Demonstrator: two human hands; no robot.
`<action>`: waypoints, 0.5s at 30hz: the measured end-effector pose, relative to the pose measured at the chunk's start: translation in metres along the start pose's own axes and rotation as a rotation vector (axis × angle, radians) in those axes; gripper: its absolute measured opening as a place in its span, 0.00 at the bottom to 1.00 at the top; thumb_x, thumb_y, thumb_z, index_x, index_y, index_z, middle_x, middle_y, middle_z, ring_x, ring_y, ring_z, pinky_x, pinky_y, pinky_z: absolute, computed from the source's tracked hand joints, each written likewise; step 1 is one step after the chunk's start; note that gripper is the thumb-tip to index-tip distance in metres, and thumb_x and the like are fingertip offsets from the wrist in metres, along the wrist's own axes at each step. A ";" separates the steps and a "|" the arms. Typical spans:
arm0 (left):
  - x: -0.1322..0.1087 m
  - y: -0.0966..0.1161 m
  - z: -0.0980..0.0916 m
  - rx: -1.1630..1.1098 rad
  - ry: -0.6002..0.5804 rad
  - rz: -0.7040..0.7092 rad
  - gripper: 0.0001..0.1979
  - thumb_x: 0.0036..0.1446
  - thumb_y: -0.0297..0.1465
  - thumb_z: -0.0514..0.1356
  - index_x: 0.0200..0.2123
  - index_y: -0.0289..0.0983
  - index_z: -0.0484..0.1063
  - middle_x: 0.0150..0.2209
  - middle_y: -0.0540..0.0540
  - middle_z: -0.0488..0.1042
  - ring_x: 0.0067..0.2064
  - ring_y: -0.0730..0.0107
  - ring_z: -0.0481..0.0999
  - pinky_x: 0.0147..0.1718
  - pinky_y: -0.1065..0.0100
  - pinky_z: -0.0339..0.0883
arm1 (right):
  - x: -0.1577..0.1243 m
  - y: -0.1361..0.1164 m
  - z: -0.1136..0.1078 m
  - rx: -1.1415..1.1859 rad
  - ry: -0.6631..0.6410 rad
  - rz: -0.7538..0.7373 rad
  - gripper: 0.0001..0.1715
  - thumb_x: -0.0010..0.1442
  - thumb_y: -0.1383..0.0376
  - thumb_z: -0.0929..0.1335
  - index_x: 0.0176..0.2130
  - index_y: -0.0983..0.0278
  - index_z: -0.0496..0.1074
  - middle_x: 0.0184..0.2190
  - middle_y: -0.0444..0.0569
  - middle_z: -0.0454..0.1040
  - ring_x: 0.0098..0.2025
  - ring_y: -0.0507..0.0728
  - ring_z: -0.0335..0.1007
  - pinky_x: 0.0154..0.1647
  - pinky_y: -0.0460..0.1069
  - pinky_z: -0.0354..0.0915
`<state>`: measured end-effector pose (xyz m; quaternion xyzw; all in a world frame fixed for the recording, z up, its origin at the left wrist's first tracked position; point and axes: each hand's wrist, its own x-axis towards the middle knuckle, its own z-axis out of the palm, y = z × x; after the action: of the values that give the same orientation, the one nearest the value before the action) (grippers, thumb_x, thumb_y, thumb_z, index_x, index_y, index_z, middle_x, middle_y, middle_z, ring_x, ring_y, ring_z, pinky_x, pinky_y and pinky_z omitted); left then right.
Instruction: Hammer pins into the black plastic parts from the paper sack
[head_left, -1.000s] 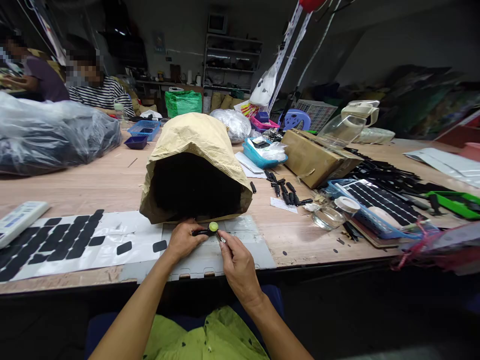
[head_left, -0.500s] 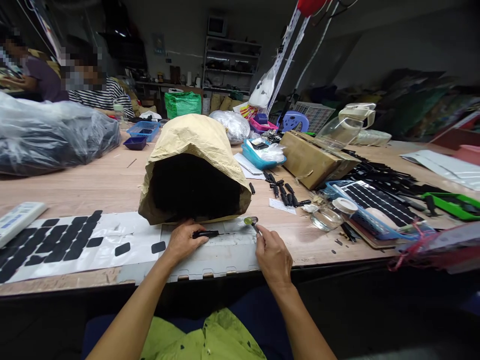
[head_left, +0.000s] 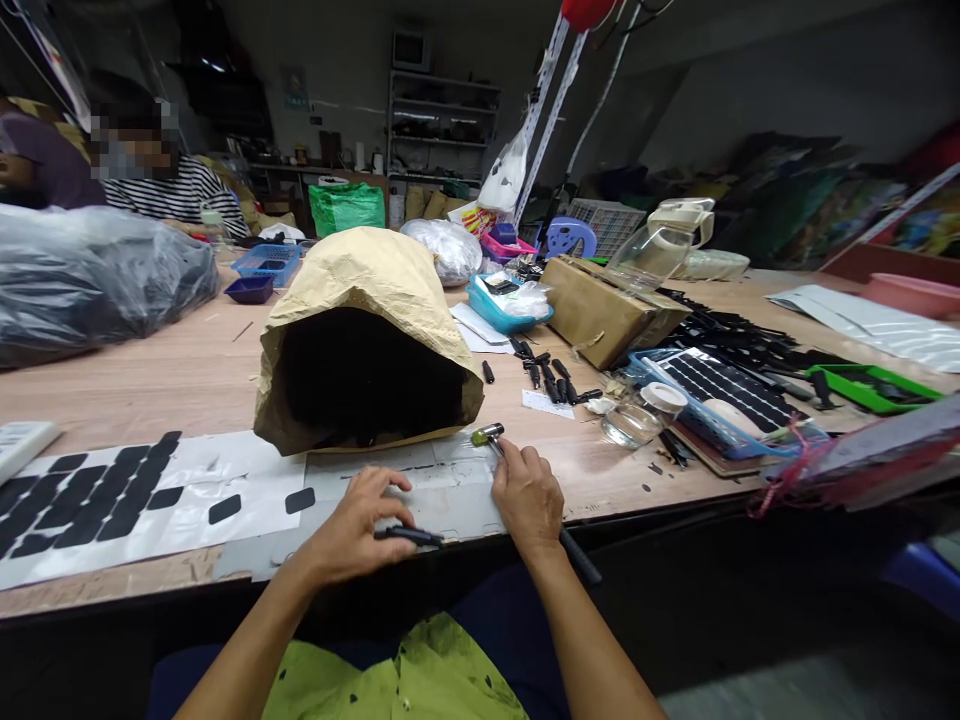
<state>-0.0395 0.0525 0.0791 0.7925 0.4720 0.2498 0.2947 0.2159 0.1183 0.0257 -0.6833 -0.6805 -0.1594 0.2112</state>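
My left hand (head_left: 364, 525) is over the grey board (head_left: 465, 500) at the table's front edge, its fingers apart. Just below its thumb lies a slim black handle-like piece (head_left: 411, 537); whether the thumb touches it I cannot tell. My right hand (head_left: 529, 495) is closed round a small hammer (head_left: 487, 434), whose metal head with a yellowish face shows beyond the fingers. The dark end of its handle sticks out below the wrist. Behind both hands, a big brown paper bag (head_left: 367, 265) lies on its side, its dark mouth facing me.
Left of the board is a white sheet with black stickers (head_left: 225, 509). Several black handle pieces (head_left: 551, 378) lie to the right of the bag, near a clear jar (head_left: 631, 424) and a blue basket (head_left: 697, 400). A cardboard box (head_left: 600, 310) stands behind. A co-worker in stripes (head_left: 176, 190) sits far left.
The black piece now lies at the board's front edge, and my left hand has drawn back and spread its fingers. The hammer head has turned. The view has swung right.
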 end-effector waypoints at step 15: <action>-0.050 -0.073 0.118 -0.045 -0.150 -0.745 0.12 0.55 0.34 0.58 0.41 0.42 0.78 0.49 0.43 0.78 0.53 0.50 0.73 0.56 0.51 0.61 | 0.000 0.000 0.001 -0.002 0.014 -0.007 0.18 0.61 0.69 0.64 0.50 0.61 0.72 0.33 0.48 0.69 0.36 0.56 0.61 0.34 0.49 0.52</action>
<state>-0.0257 0.0084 -0.0607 0.5760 0.6993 0.0771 0.4162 0.2162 0.1186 0.0246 -0.6801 -0.6812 -0.1656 0.2145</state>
